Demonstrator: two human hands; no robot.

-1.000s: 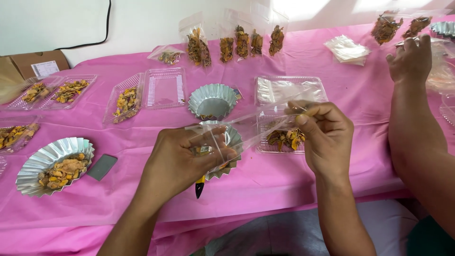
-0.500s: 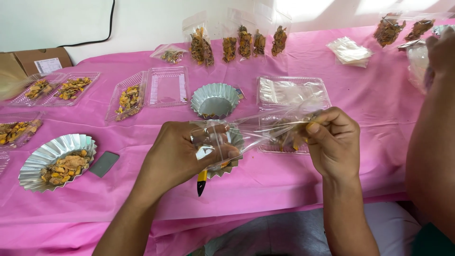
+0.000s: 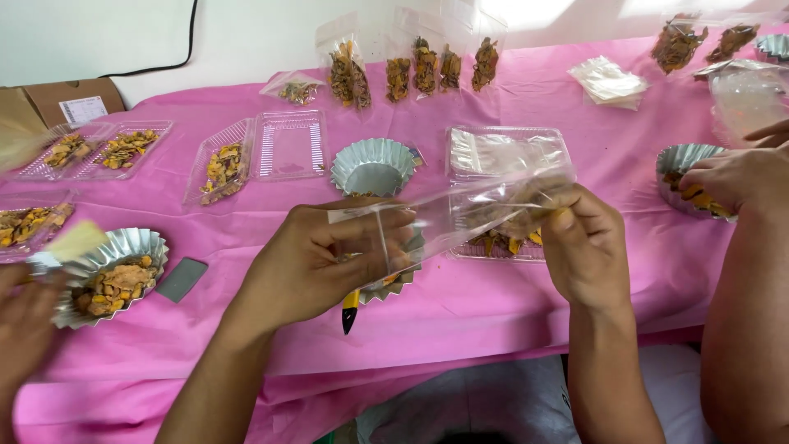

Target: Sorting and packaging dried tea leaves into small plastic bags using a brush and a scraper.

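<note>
My left hand [image 3: 320,255] grips the open end of a clear plastic bag [image 3: 448,215] stretched sideways over the pink table [image 3: 493,329]. My right hand [image 3: 585,247] pinches the bag's other end, where brown dried pieces sit inside it. Under the bag lies a small foil cup [image 3: 394,284] with a yellow-handled tool [image 3: 350,308] poking out beneath it. An empty foil cup [image 3: 374,166] stands just beyond my hands, beside a clear clamshell tray [image 3: 508,152] holding dried pieces at its near edge.
Filled clear bags [image 3: 415,70] stand at the back edge. Open trays with dried pieces [image 3: 222,164] lie to the left. Another person's hand [image 3: 25,325] is by a filled foil cup [image 3: 111,275] at left; a co-worker's hand [image 3: 735,177] rests on a foil cup [image 3: 686,160] at right.
My hands have pulled apart, stretching the bag out sideways with dried pieces now in its right end. The co-worker's hand at right dropped from the back of the table to a foil cup.
</note>
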